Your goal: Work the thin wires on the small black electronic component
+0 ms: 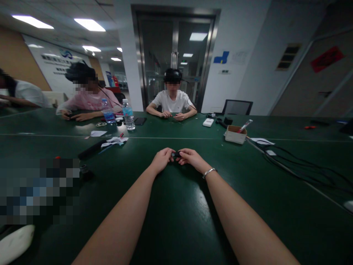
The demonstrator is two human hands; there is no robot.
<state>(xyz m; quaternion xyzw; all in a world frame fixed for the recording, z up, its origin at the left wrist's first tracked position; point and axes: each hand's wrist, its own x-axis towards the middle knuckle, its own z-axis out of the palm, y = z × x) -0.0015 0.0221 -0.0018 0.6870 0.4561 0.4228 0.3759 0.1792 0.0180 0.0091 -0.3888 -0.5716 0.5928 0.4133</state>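
Note:
Both my hands meet over the green table [176,206], arms stretched forward. Between their fingertips is a small black object with a silvery end [177,154], too small to name surely. My left hand [162,160] is closed, its thumb and fingers pinching the silvery end on the left. My right hand [192,159] is also closed, with thumb and forefinger on the black part. A silver bracelet [209,172] circles my right wrist. The fingers hide part of the object.
Ahead right stands a small box [235,136] holding a pen-like item, with black cables [298,165] beyond. Paper scraps [114,141], a dark tube [92,148] and water bottles [128,116] lie or stand left. A person [173,99] sits opposite; others sit left.

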